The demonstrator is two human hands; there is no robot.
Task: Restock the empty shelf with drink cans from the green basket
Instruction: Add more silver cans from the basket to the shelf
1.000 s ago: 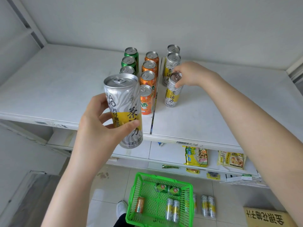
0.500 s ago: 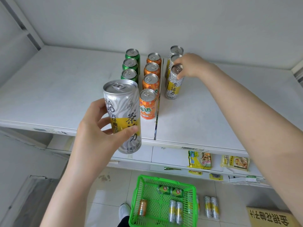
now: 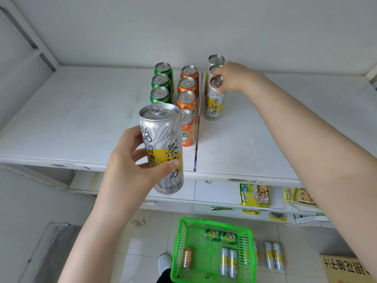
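We face a white shelf (image 3: 81, 119) under a pale wall (image 3: 183, 27), tiles (image 3: 146, 242) below. Our left hand (image 3: 130, 172) grips a silver can (image 3: 163, 148) reading 茶活力. Our right hand (image 3: 234, 78) pinches a matching can (image 3: 213, 105) standing on the shelf. The green basket (image 3: 250, 258) sits on the tiles.

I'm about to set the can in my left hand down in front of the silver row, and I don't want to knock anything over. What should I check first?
1. Grip: the left hand wraps round the body of the held can: ok.
2. Held can roughly upright, top up: ok.
3. Bare shelf in front of the front silver can: ok.
4. Right hand out of the way: not ok, it pinches the front silver can's top.
5. Front silver can upright in its row: ok.
6. More cans in the green basket: ok, several lie inside.
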